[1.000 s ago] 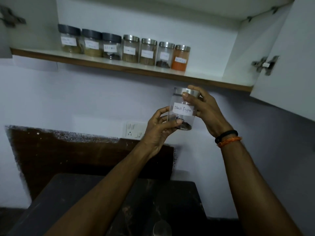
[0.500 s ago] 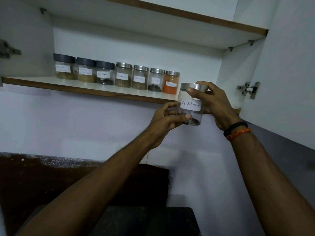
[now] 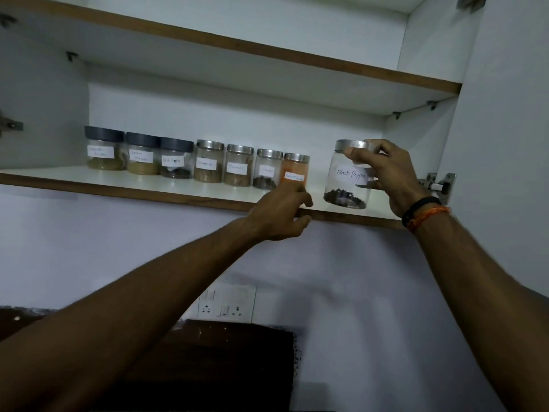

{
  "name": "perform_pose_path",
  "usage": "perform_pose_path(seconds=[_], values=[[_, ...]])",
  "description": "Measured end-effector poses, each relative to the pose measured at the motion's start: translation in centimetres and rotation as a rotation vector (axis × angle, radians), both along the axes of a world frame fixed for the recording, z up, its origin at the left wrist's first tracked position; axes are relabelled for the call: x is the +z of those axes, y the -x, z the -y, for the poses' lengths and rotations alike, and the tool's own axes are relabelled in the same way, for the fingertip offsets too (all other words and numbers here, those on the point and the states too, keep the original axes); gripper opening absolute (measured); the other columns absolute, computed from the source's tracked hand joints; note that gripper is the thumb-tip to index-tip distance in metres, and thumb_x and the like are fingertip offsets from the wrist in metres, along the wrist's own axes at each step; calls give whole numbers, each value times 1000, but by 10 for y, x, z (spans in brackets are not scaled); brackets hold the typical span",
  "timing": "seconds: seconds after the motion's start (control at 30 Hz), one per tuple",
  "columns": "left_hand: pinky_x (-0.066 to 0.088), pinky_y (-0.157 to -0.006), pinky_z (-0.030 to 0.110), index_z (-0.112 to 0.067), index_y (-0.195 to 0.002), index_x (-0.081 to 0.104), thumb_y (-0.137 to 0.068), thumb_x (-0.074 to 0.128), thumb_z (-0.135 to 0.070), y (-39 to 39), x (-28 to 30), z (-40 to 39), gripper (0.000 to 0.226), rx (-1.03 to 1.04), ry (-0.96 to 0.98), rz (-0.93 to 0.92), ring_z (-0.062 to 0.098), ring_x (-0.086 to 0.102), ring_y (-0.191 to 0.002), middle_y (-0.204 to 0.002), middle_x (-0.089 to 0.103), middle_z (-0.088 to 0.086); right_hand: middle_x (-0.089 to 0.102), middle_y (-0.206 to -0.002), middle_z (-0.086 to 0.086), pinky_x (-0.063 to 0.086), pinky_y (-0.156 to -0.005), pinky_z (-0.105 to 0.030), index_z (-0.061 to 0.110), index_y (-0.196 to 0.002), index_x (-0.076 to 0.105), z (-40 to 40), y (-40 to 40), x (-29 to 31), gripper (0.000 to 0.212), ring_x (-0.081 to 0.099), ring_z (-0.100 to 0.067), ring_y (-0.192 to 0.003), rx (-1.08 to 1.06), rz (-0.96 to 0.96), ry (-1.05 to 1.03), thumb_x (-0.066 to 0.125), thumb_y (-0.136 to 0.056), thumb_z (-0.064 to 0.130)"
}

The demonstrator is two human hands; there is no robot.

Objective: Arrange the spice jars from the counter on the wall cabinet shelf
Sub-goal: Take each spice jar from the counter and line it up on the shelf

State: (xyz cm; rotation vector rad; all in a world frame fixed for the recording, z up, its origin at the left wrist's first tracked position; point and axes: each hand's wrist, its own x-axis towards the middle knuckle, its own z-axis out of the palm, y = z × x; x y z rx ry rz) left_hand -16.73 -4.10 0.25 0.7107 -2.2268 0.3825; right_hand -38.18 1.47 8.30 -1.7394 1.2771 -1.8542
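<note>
Pepper jar [image 3: 347, 176] hangs upright over the shelf [image 3: 166, 188], right of the orange jar [image 3: 294, 171] — right hand [image 3: 383, 171] grips its lid and side. Left hand [image 3: 282, 212], loosely curled and empty, touches the shelf edge — gap lies between them.

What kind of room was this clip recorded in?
Most likely a home kitchen: an open wall cabinet with a shelf holding a row of labelled spice jars, the right hand bringing a Black Pepper jar, and a wall socket below.
</note>
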Motion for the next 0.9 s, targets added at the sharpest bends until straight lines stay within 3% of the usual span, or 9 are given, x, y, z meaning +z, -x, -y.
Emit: perform_pose_path(seconds=[0.17, 0.33, 0.43, 0.7, 0.9], values=[[43, -97, 33, -15, -144, 48, -101, 47, -43, 11, 16, 32, 51, 30, -132, 346, 21, 52, -124, -138, 56, 7, 68, -110, -4, 58, -60, -25, 11, -120, 63, 29, 10, 11, 49, 72, -16, -91, -38, -11, -15, 84, -79, 29], [46, -101, 40, -17, -151, 35, -103, 37, -51, 30, 26, 52, 59, 104, -249, 537, 23, 54, -121, -140, 52, 10, 66, -120, -8, 60, -67, -30, 12, -121, 62, 63, 19, 17, 49, 70, -20, -99, -52, -38, -58, 84, -80, 30], [46, -103, 46, -19, -154, 29, -101, 34, -59, 38, 31, 59, 67, 125, -283, 591, 26, 53, -123, -143, 48, 11, 64, -122, -7, 59, -64, -27, 12, -121, 62, 84, 23, 18, 49, 70, -20, -98, -57, -69, -84, 83, -81, 30], [43, -105, 42, -20, -155, 26, -99, 37, -60, 42, 32, 68, 70, 86, -314, 587, 25, 49, -127, -146, 44, 11, 62, -124, -10, 61, -88, -46, 15, -111, 59, 145, 36, 10, 40, 69, -30, -104, -97, -121, -174, 82, -82, 29], [37, -105, 39, -17, -155, 28, -101, 39, -56, 41, 34, 66, 67, 58, -303, 575, 25, 43, -133, -153, 38, 11, 63, -124, -13, 59, -94, -49, 13, -117, 60, 181, 40, 2, 41, 66, -33, -110, -81, -129, -229, 79, -85, 28]])
